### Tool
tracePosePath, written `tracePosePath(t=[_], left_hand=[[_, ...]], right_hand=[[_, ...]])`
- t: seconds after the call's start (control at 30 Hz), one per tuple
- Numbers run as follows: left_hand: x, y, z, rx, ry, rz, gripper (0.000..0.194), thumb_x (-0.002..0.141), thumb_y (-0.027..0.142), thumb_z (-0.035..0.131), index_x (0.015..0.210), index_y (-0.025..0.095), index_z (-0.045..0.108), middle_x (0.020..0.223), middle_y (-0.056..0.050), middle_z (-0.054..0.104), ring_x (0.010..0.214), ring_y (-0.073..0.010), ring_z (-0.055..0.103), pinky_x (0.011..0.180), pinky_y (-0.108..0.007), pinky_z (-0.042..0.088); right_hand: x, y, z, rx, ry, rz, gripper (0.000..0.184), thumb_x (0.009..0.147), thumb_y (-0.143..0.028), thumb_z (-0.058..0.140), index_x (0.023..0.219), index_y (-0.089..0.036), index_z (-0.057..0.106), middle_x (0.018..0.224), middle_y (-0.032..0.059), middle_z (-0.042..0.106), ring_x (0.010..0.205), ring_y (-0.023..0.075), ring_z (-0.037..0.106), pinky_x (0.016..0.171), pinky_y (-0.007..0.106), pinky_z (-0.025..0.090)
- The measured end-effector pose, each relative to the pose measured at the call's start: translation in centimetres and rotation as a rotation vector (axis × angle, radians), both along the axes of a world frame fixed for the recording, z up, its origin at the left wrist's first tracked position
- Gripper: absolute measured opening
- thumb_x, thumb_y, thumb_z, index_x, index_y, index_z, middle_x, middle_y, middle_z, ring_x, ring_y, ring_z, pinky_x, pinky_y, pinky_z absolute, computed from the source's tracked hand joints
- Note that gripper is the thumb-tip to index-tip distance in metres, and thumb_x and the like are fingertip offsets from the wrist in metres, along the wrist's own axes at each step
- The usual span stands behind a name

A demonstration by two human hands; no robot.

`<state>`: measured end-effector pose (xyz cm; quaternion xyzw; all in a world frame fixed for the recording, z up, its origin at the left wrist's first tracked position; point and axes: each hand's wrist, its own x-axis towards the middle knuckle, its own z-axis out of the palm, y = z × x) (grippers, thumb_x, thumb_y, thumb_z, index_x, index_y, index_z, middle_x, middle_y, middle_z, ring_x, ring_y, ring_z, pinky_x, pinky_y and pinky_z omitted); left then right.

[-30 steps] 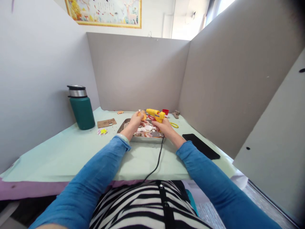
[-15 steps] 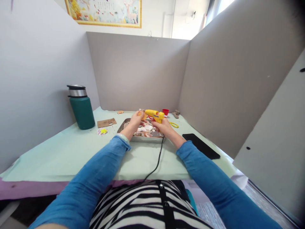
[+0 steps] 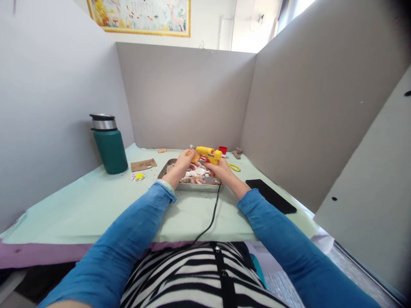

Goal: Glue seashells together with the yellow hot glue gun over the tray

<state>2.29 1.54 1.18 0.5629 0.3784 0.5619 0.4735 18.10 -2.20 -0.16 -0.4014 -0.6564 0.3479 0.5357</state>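
My right hand is closed round the handle of a yellow hot glue gun, its nozzle pointing left. A black cord runs from the gun down over the table's front edge. Between the fingers of my left hand is a small orange piece, partly hidden by the fingers; its exact kind does not show. The nozzle is close to that piece; whether they touch I cannot tell. Both hands are above a metal tray holding white, grey and reddish pieces that look like shells.
A green bottle stands at the left, near brown cardboard and a yellow flower-like piece. Behind the tray are a red cup and a yellow loop. A black flat slab lies right. Grey panels enclose the table.
The orange piece has turned and shifted slightly right and down in my left hand, and more of the gun's nozzle tip shows. My right hand has barely moved.
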Motion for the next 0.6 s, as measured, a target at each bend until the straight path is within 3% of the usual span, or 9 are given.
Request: tracePosePath(t=[0.37,0.6], left_hand=[[-0.22,-0.06,0.43,-0.051,-0.171,0.011,0.008,0.09,0.02,0.054,0.095,0.013,0.054,0.073,-0.002,0.064,0.043,-0.0085,0.056,0.038,-0.019,0.039],[-0.32,0.34,0.45,-0.082,-0.208,0.003,0.014,0.076,0.012,0.056,0.09,0.013,0.056,0.071,-0.003,0.064,0.044,-0.0103,0.057,0.038,-0.02,0.038]], right_hand=[[0.01,0.05,-0.04,-0.021,0.007,-0.002,0.021,0.065,-0.027,0.06,0.083,-0.017,0.061,0.056,-0.0052,0.05,0.044,0.0088,0.042,0.041,0.023,0.034],[0.06,0.27,-0.19,-0.016,-0.004,0.003,0.021,0.065,-0.025,0.06,0.084,-0.017,0.061,0.054,-0.0054,0.049,0.044,0.0091,0.042,0.041,0.022,0.034]])
